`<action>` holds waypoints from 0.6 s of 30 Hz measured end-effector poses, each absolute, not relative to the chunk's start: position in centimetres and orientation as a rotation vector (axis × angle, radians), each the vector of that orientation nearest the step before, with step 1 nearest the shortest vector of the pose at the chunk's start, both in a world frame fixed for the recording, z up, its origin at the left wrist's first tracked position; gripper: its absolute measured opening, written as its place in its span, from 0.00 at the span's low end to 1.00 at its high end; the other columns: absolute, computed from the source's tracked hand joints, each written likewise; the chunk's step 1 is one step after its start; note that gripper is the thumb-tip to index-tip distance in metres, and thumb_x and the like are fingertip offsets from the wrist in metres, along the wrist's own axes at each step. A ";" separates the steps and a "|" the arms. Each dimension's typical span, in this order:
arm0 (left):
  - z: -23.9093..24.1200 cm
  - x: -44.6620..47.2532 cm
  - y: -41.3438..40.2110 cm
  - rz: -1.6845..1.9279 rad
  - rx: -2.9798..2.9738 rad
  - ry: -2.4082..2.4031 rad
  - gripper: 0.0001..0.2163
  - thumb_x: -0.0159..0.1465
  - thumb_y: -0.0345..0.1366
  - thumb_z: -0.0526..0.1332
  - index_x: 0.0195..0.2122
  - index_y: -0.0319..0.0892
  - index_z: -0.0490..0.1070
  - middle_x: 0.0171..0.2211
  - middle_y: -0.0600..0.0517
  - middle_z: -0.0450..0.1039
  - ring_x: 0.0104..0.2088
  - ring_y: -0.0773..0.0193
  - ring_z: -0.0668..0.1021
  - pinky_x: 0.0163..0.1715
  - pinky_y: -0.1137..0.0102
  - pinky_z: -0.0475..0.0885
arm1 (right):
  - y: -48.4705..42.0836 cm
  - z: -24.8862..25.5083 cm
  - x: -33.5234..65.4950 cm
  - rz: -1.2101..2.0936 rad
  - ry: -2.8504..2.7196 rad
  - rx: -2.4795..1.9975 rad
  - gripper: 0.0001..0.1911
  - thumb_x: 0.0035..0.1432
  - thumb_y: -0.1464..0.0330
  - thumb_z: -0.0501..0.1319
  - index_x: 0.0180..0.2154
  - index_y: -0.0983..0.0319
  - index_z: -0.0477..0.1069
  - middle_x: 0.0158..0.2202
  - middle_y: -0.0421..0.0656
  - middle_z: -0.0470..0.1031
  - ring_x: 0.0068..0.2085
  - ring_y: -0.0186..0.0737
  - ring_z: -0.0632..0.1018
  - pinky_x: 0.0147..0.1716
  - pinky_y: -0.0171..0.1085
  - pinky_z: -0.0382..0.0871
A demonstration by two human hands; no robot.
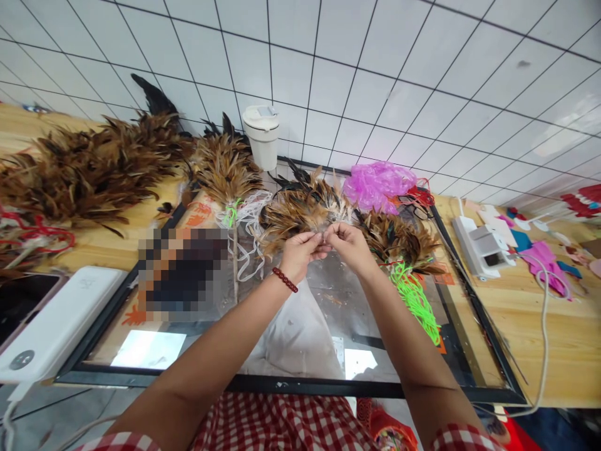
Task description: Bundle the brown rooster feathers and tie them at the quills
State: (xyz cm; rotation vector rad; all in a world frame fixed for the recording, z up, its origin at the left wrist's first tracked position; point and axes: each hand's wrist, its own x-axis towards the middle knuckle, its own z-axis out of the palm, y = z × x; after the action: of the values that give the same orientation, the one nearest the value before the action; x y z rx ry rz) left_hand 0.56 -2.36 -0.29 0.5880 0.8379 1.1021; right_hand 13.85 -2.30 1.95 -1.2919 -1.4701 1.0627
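Note:
My left hand (pixel 303 254), with a dark red bead bracelet (pixel 285 280) at its wrist, is closed in a pinch. My right hand (pixel 348 246) meets it, thumb and fingers pressed together as well. Between the fingertips is the pale, downy end of a feather (pixel 320 227), partly hidden by the fingers. Just behind them lies a heap of brown and black feathers (pixel 293 216). More feathers (pixel 399 238) spread beyond my right wrist, with a bundle of bright green cord (pixel 416 300) in front. White cord (pixel 253 228) lies loosely to the left.
A black-framed glass panel (pixel 263 383) covers the middle of the wooden table (pixel 558 338). At the back stand a white lidded cup (pixel 261 141) and a pink plastic bag (pixel 380 185). Feather dusters (pixel 225 166) lie left. A white power bank (pixel 61 326) and a white device (pixel 483 247) flank the panel.

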 end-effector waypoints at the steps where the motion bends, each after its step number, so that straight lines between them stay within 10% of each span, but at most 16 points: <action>1: -0.2 0.6 -2.4 1.102 0.588 0.833 0.13 0.47 0.38 0.72 0.27 0.35 0.74 0.23 0.50 0.76 0.23 0.67 0.78 0.23 0.75 0.71 | -2.4 1.8 13.6 1.033 -1.483 -1.316 0.10 0.50 0.61 0.60 0.27 0.62 0.67 0.23 0.36 0.66 0.25 0.30 0.66 0.27 0.31 0.61; 18: -0.4 0.0 -1.2 1.436 0.571 0.910 0.11 0.49 0.37 0.70 0.26 0.36 0.73 0.23 0.53 0.74 0.21 0.73 0.74 0.23 0.76 0.69 | -2.8 1.3 13.8 0.641 -2.100 -1.796 0.11 0.50 0.62 0.62 0.35 0.61 0.76 0.31 0.43 0.77 0.31 0.37 0.72 0.31 0.34 0.61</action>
State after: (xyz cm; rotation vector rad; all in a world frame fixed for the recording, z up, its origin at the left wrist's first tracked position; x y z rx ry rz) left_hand 0.00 -1.16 -0.36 0.5707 0.9103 1.4362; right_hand 13.76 -2.81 1.32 -1.7960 -2.1000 0.6413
